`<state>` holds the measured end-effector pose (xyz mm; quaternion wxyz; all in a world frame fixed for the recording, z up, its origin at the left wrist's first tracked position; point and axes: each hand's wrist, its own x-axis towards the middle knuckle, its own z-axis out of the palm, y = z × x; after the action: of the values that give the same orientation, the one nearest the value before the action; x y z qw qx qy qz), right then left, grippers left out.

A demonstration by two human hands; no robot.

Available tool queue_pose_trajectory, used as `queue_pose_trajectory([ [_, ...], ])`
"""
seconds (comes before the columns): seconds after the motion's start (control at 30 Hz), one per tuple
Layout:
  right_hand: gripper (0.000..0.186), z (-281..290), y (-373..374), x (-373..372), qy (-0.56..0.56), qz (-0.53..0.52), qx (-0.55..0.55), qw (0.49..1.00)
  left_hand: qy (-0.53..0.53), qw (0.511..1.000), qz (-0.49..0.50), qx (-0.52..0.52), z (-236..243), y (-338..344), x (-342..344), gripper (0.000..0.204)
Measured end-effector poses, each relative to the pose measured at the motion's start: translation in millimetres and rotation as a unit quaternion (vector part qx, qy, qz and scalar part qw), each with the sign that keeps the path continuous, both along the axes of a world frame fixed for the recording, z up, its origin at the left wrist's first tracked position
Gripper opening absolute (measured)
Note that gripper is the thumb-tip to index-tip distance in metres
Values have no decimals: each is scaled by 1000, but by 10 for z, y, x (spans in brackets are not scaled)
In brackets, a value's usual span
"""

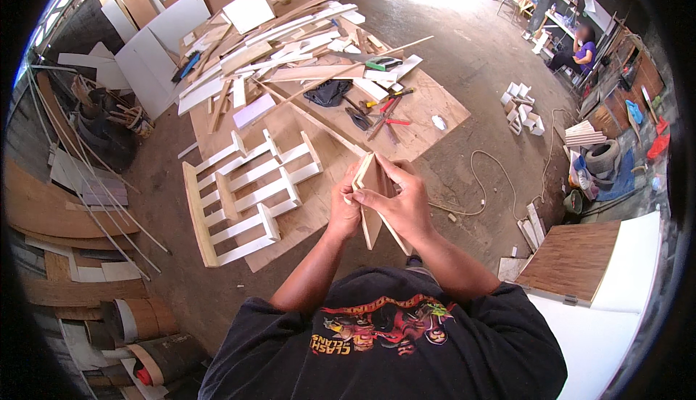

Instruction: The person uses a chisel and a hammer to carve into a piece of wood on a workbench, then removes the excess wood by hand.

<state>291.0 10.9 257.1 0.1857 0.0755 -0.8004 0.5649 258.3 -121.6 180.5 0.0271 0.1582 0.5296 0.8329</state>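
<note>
At the dial's centre: two thin wooden boards (372,232), set at an angle to each other and close together at the top, spread apart at the bottom; they are held between left hand (345,208) and right hand (406,197), near the edge of the desk (435,121). Whether they are joined, I cannot tell.
Left hand: fingers closed on the boards from the 9 o'clock side.
Right hand: fingers gripping from the 3 o'clock side, thumb laid across toward the left hand.
White slatted frame: (259,194) on the desk at 9 o'clock, with short uprights on its slats.
Wood pile: (312,73) at 11 o'clock, strips and boards heaped across the far part of the desk.
Black bag: (328,93) at 11 o'clock, beside the pile.
Tools: red-handled pliers (396,121) between 12 and 1 o'clock; green-handled saw (384,63) at 12, farther off.
Floor: white box-like pieces (522,110) grouped at 2 o'clock.
Seated person: (584,53) in purple, well away at 2 o'clock.
Brown panel: (569,258) between 3 and 4 o'clock, beside white surfaces.
</note>
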Motion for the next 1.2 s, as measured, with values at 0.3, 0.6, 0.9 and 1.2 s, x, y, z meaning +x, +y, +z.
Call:
queue_pose_trajectory([
  [0.3,84,138,-88,95,68,-62,131,987,-55,990,-96,85,-173,-17,-10,109],
  [0.6,94,76,19,175,132,-87,213,964,-41,975,-168,138,-254,121,-18,115],
  [0.9,95,79,371,270,148,-77,185,969,-119,950,-225,179,-99,443,-93,101],
  [1.2,93,126,805,277,160,-77,153,972,-64,948,-243,197,0,828,-100,99],
])
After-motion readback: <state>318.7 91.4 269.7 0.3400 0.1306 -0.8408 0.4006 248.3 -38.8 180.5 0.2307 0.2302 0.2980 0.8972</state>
